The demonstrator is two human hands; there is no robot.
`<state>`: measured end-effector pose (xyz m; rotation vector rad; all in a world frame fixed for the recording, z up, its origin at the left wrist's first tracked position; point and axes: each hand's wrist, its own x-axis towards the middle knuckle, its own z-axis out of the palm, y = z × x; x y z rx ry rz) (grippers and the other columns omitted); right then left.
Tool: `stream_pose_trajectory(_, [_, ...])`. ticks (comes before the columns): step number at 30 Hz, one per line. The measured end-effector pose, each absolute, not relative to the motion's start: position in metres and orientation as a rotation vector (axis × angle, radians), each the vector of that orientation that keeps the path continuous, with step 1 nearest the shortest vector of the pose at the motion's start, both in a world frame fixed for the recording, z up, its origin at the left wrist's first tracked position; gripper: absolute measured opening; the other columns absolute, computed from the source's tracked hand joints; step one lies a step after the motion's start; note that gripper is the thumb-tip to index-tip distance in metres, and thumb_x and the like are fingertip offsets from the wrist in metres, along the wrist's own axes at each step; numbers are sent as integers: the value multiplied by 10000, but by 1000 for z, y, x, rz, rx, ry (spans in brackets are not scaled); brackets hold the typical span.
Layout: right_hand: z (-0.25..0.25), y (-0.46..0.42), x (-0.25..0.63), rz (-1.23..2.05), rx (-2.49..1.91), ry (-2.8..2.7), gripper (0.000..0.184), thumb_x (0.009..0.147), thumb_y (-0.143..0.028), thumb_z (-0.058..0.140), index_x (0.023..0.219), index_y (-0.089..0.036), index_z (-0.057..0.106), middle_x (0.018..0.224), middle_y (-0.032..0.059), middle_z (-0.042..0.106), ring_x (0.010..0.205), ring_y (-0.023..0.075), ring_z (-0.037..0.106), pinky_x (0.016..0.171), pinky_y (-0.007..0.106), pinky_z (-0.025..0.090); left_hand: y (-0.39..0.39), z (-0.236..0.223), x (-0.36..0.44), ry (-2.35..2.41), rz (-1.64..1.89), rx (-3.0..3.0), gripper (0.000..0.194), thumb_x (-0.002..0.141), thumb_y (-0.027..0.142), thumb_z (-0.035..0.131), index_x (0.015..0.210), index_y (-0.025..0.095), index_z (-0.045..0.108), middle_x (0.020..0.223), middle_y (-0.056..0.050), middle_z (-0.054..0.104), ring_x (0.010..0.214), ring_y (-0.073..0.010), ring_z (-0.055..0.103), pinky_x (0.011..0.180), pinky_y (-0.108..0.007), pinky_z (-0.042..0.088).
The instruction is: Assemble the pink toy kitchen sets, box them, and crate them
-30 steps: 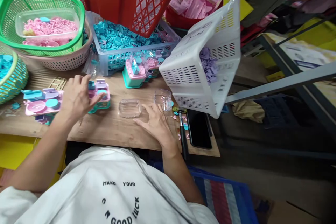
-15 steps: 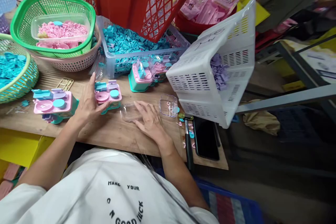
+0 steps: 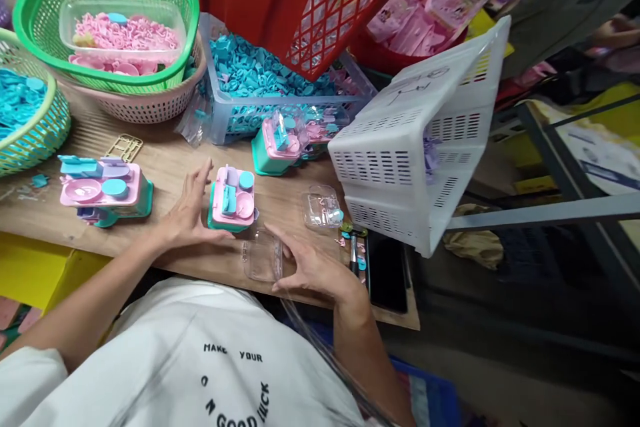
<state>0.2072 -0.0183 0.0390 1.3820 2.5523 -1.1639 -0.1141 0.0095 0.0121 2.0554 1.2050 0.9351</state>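
Wooden table, worked from its front edge

Table edge lies just beyond the white shirt, so the work sits within short reach.

Nearest: a clear plastic cover lies at the front edge. Right hand is half open at its right side, thumb and forefinger spread, probably to span its width; contact cannot be told. Left hand is open, empty, fingers up and thumb out, set like a bracket at the left of a pink-topped toy box. It may touch the side; not clear. Toy box stands upright just beyond the cover, blue, purple and pink pieces facing up, presumably so they stay seated and in sight.

To the right: hammer and black phone, apparently parked at the table's end to leave the middle to the hands. Second clear cover lies near them, pieces showing through it.

To the left: larger toy box, also upright, well apart from the first.

Farther: third toy box in front of a clear tub of blue parts. White crate rests on its side, mouth facing right; lilac parts just show inside. Green basket sits in a pink basket, likely stacked to save room.

Farthest: red basket overhangs the tub; its support is out of view.
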Motion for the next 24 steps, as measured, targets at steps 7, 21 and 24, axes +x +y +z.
stream_pose_trajectory(7, [13, -44, 178, -951, 1572, 2765, 1214, 579, -482, 942, 1595, -303, 302, 1503, 158, 334, 1438, 383, 387, 1189, 593, 395, 45, 2, -111, 1056, 825, 1872, 1345, 629, 638, 858, 1644, 225, 79, 1626, -195, 309, 1489, -397, 359, 1230, -572, 303])
stream_pose_trajectory(21, [112, 17, 167, -702, 1446, 3256, 958, 709, -292, 797, 1533, -395, 320, 1426, 96, 287, 1436, 384, 396, 1106, 571, 515, 46, 3, -49, 1053, 925, 1933, 980, 593, 537, 837, 1380, 184, 373, 1277, -148, 514, 1166, -354, 516, 1014, -515, 439])
stream_pose_trajectory(24, [109, 35, 157, -616, 1305, 3174, 964, 741, -275, 775, 1559, -377, 275, 1443, 106, 284, 1412, 379, 414, 1117, 568, 503, 45, -2, -47, 1036, 918, 1953, 993, 589, 506, 818, 1400, 185, 344, 1294, -151, 501, 1184, -362, 510, 1024, -523, 428])
